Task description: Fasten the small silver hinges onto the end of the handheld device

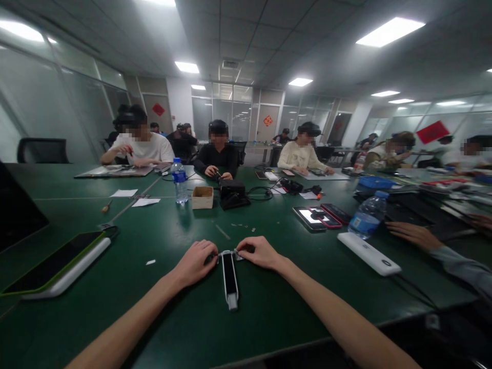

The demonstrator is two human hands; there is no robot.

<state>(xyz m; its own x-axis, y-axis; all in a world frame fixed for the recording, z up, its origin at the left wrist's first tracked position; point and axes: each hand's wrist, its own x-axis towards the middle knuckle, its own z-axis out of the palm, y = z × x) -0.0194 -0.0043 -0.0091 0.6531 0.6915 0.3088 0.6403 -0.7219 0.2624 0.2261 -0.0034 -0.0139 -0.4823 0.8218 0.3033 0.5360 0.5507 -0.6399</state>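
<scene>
A narrow black device with a white frame [230, 279] lies lengthwise on the green table [269, 312] in front of me. My left hand [195, 262] is curled with its fingertips pinched on the left side of the device's far end. My right hand [259, 251] is curled and pinches the right side of that same end. Both forearms reach in from the near edge. What the fingertips grip at the end is too small to make out.
A phone on a white power bank [57, 266] lies at left. A white power bank [369, 253], water bottle [367, 216] and phones [319, 217] sit at right near a co-worker's hand [413, 234]. Another bottle [179, 180], small box [202, 197] and black device [232, 193] stand farther back. Several people sit around.
</scene>
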